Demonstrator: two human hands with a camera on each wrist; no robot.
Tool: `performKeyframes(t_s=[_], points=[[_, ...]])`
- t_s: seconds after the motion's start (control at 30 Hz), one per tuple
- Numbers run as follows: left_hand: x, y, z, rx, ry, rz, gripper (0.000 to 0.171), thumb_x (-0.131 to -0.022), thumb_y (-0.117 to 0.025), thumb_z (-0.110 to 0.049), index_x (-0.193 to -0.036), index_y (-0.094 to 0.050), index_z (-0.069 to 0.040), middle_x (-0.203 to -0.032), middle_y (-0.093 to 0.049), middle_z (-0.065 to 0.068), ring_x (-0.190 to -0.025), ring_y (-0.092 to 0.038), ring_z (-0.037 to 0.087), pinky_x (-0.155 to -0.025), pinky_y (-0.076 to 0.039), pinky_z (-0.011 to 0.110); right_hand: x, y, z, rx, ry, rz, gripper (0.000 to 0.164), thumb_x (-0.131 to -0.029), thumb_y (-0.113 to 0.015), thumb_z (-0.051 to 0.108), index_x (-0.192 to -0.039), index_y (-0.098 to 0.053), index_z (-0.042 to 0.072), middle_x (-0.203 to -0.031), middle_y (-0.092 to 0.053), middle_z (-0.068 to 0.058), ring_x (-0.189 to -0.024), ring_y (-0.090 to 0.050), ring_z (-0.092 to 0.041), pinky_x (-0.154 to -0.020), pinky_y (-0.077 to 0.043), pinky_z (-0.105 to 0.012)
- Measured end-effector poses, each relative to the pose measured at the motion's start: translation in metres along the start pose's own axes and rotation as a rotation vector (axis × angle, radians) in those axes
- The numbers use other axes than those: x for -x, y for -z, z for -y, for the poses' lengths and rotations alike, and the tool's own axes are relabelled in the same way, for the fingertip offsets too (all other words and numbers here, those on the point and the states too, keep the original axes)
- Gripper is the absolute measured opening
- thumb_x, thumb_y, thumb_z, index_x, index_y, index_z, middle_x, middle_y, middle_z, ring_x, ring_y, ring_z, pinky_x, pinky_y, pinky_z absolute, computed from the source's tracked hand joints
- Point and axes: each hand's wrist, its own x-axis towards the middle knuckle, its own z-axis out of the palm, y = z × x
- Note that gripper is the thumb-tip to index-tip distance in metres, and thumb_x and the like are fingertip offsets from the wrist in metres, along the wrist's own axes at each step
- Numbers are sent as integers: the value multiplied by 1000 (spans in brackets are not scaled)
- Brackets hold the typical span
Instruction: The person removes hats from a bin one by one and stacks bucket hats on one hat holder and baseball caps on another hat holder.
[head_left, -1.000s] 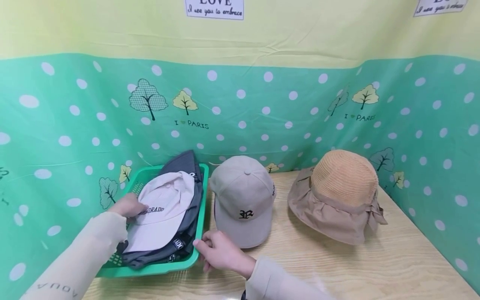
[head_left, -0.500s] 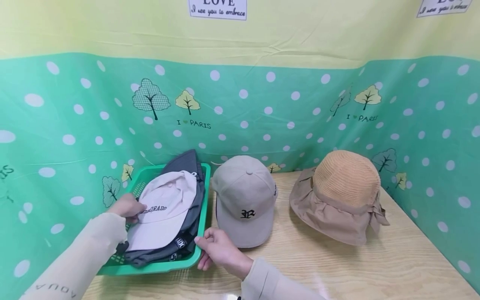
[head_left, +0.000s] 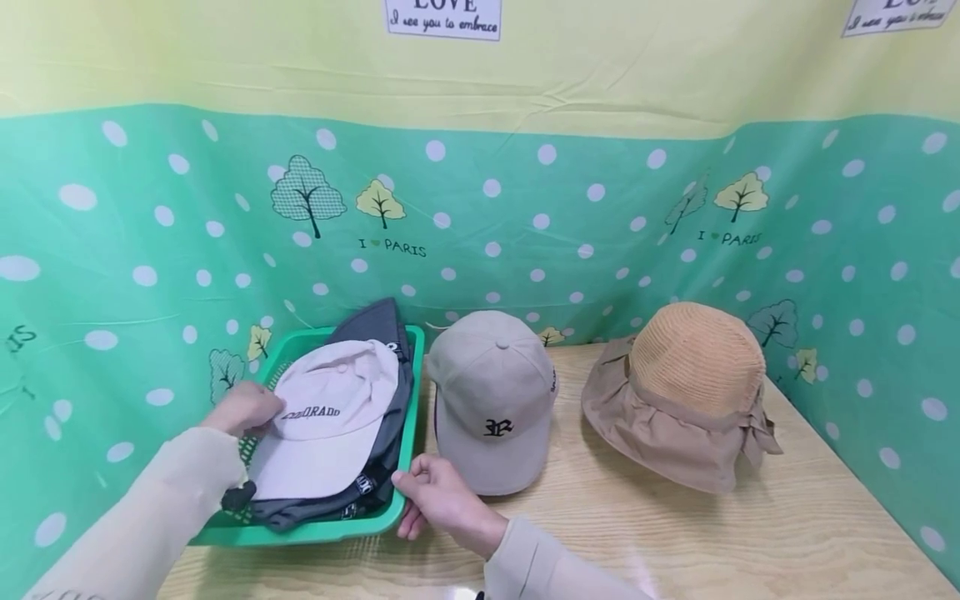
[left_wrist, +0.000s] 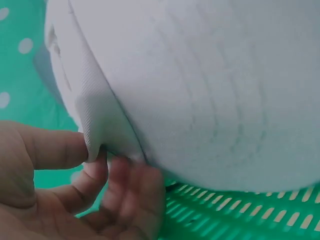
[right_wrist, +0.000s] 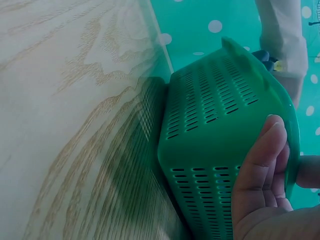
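Observation:
A white baseball cap [head_left: 330,417] lettered COLORADO lies on top of dark caps [head_left: 375,479] inside a green plastic basket [head_left: 408,400]. At its left edge, my left hand [head_left: 243,408] pinches the cap's fabric. Up close in the left wrist view, the thumb of the left hand [left_wrist: 75,185] meets the folded crown edge, with the other fingers below. My right hand [head_left: 446,504] grips the basket's near right corner. In the right wrist view, the fingers of the right hand [right_wrist: 265,185] lie along the basket's outer wall [right_wrist: 200,135], the thumb over the rim.
A grey-beige baseball cap [head_left: 495,400] stands just right of the basket. Farther right sits a straw-crowned sun hat [head_left: 693,367] with a brown fabric brim and bow. Behind the wooden table [head_left: 600,533] hangs a green and yellow printed cloth [head_left: 525,200].
My left hand has drawn slightly leftward on the white cap, baring more of its lettering. The right hand stays at the basket's corner. The whole view has shifted a little.

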Motion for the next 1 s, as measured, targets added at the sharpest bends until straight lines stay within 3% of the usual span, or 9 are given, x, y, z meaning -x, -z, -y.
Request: performKeyframes(t_s=[0.17, 0.53, 0.77, 1.0], points=[[14, 9, -2, -24, -59, -7, 20, -94, -46, -15, -77, -50, -4, -76, -51, 10, -74, -51, 26, -66, -48, 37, 1, 0, 0, 4, -4, 0, 22, -97, -56, 20, -84, -42, 9, -52, -56, -7, -43, -58, -15, -42, -48, -25], [25, 0, 10, 158, -27, 11, 18, -97, -36, -12, -90, -43, 3, -89, -44, 16, -85, -49, 29, -72, -56, 42, 2, -2, 1, -1, 2, -13, 24, -96, -58, 21, -83, -43, 8, -52, -55, -10, -43, -57, -17, -40, -47, -26], [30, 9, 8, 279, -57, 20, 22, -98, -38, -14, -101, -44, 8, -102, -48, 23, -90, -52, 30, -73, -56, 40, 0, 3, 4, 29, -16, -30, 21, -94, -62, 21, -87, -49, 5, -56, -55, -8, -45, -57, -16, -42, -48, -27], [49, 12, -3, 325, -110, 28, 28, -99, -38, -16, -110, -44, 9, -113, -48, 23, -100, -54, 31, -80, -55, 38, -4, 5, 12, 88, 75, -219, 16, -94, -59, 17, -89, -56, 2, -58, -57, -7, -41, -53, -15, -40, -47, -28]])
